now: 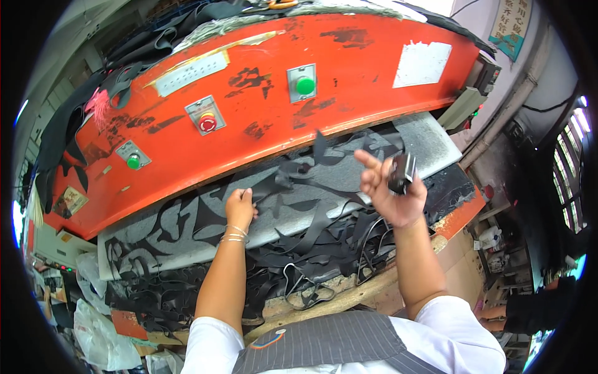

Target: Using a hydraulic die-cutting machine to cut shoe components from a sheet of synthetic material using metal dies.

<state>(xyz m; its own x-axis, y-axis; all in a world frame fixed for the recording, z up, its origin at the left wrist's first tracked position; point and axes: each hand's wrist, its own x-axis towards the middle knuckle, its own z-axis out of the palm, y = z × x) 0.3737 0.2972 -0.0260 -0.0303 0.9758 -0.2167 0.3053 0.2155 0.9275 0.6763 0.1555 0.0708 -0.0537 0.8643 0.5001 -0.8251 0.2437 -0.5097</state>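
Head view: your left hand [242, 206] pinches black scrap [270, 186], right hand [393, 190] holds a dark block [402, 174]. Peel slowly — avoid snags.

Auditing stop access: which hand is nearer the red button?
Left. In the picture, the left hand is below the red button and a little to its right; the right hand is also lower, but much farther right.

The dark block [402, 174] in my right grip [397, 204] looked glossy. The black scraps [311, 243] were matt, the painted orange panel [249, 113] shiny but scuffed.
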